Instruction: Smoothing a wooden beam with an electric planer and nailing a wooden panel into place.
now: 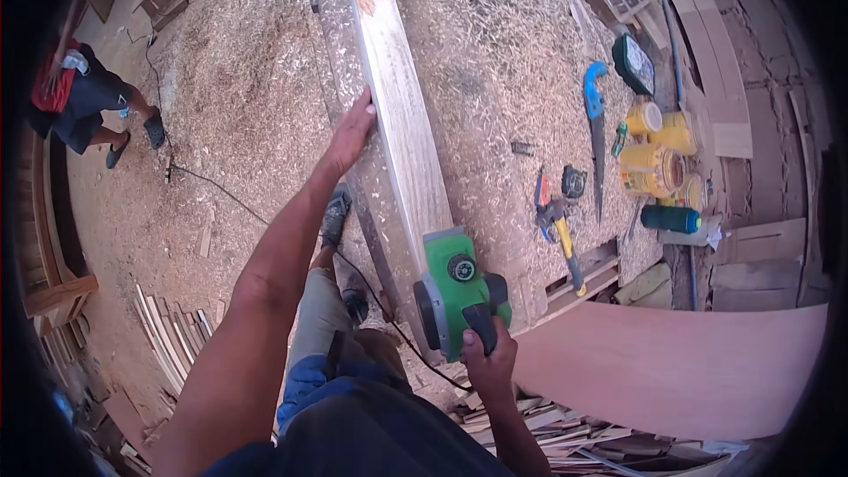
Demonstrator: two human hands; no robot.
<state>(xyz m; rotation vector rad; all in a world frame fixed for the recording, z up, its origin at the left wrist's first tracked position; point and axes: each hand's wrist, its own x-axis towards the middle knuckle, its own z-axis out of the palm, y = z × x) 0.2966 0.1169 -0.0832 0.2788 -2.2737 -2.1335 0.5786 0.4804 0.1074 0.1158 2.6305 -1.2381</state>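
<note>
Now right hand (pixel 491 358) wraps round black handle of green electric planer (pixel 449 307). Planer sits on near end of long wooden beam (pixel 402 97). Left hand (pixel 353 131) not gripping; fingers lie along beam's left edge, well ahead of planer. Best way, I think: planer flat, push slow and even, fingers clear of blade, black cord (pixel 216 183) out of way. Black knob (pixel 461 268) has small marks; yellow jar (pixel 645 170) has label, too blurry to read.
</note>
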